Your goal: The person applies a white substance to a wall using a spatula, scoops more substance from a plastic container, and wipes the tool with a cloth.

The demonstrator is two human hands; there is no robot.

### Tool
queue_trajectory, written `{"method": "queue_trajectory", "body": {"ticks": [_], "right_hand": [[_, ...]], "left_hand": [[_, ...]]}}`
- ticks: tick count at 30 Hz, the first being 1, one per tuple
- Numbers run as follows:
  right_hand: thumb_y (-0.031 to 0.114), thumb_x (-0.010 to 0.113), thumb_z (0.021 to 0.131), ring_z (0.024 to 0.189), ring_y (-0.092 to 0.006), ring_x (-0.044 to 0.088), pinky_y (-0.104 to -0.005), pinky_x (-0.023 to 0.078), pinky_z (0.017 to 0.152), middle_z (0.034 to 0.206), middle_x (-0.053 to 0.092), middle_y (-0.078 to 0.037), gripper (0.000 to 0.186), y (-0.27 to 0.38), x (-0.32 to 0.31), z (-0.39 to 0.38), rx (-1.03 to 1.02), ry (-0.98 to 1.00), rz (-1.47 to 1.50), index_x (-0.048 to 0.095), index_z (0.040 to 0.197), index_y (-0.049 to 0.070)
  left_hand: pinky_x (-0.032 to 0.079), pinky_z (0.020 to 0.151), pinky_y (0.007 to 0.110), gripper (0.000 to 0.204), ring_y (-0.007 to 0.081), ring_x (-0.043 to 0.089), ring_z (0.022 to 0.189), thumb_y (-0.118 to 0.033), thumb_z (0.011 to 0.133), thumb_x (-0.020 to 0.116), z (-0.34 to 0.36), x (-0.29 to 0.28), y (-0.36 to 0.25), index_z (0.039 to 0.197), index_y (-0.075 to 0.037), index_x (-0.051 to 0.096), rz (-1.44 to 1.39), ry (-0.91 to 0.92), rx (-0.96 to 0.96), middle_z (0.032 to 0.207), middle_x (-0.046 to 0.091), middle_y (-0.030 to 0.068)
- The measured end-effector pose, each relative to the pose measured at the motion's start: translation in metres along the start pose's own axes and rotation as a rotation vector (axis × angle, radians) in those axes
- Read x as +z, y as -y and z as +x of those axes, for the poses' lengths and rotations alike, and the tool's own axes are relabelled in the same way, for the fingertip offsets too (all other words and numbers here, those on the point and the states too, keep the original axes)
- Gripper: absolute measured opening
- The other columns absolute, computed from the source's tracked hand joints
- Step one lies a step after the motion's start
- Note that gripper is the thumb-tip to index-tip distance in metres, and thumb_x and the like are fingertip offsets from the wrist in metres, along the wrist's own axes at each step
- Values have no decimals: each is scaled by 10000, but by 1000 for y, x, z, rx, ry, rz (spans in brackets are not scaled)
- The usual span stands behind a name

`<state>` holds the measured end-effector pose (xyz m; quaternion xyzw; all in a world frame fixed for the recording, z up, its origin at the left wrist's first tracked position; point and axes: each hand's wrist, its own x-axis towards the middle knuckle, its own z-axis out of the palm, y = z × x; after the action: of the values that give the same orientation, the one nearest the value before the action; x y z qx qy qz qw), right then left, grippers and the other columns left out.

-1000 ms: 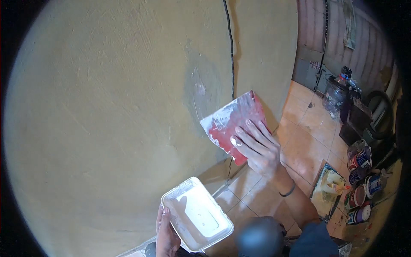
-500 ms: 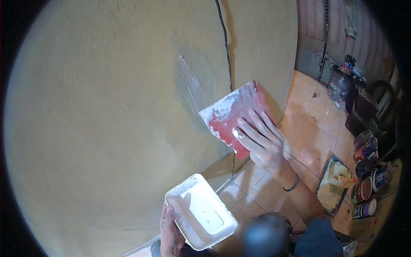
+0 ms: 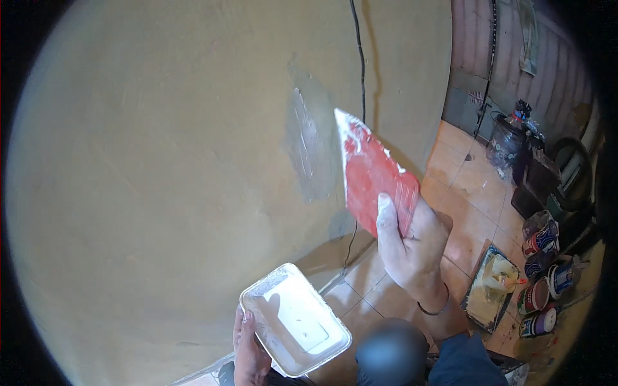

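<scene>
My right hand (image 3: pixel 412 244) grips a red flat plastic spreader (image 3: pixel 376 177), thumb pressed on its face and the fingers behind it. White paste clings along the spreader's edges and far tip. Just left of it, a damp grey patch with a pale smear of filler (image 3: pixel 307 132) marks the tan wall (image 3: pixel 161 161). My left hand (image 3: pixel 250 344) holds a white rectangular plastic tub (image 3: pixel 296 321) by its left side, low in front of the wall. White paste residue coats the tub's inner walls.
A black cable (image 3: pixel 360 64) runs down the wall behind the spreader. On the tiled floor (image 3: pixel 473 193) at the right lie a paint tray (image 3: pixel 492 289) with a brush, several paint cans (image 3: pixel 534 298) and a large clear bottle (image 3: pixel 506 141). A blurred dark round shape (image 3: pixel 393 354) sits at the bottom.
My right hand has turned over: the spreader now shows its other face, tip upward, with my thumb in front. The tub has stayed nearly in place. The view has shifted slightly.
</scene>
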<state>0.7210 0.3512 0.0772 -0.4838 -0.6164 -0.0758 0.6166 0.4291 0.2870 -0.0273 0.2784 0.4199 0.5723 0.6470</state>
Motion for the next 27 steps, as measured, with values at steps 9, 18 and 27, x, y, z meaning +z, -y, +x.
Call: {"method": "queue_trajectory", "body": {"ticks": [9, 18, 27], "right_hand": [[26, 689, 916, 686, -315, 760, -414, 612, 640, 942, 749, -249, 559, -7, 79, 2, -110, -53, -267, 557, 1455, -45], [55, 716, 842, 913, -448, 761, -429, 651, 786, 1199, 705, -331, 706, -9, 94, -7, -192, 39, -517, 456, 1474, -119], [-1, 615, 945, 658, -304, 750, -371, 584, 573, 1095, 753, -263, 477, -30, 33, -18, -59, -19, -200, 584, 1413, -92]], "left_hand": [[396, 1213, 447, 622, 318, 490, 1448, -357, 1093, 559, -7, 17, -12, 1573, 0, 390, 155, 13, -4, 1559, 500, 188], [397, 1218, 480, 662, 347, 480, 1457, -382, 1079, 564, -7, 6, -8, 1597, -20, 366, 86, 89, -24, 1581, 473, 204], [443, 1172, 485, 651, 343, 536, 1396, -408, 1063, 584, -9, 5, -5, 1566, -32, 412, 74, 34, -16, 1521, 534, 182]]}}
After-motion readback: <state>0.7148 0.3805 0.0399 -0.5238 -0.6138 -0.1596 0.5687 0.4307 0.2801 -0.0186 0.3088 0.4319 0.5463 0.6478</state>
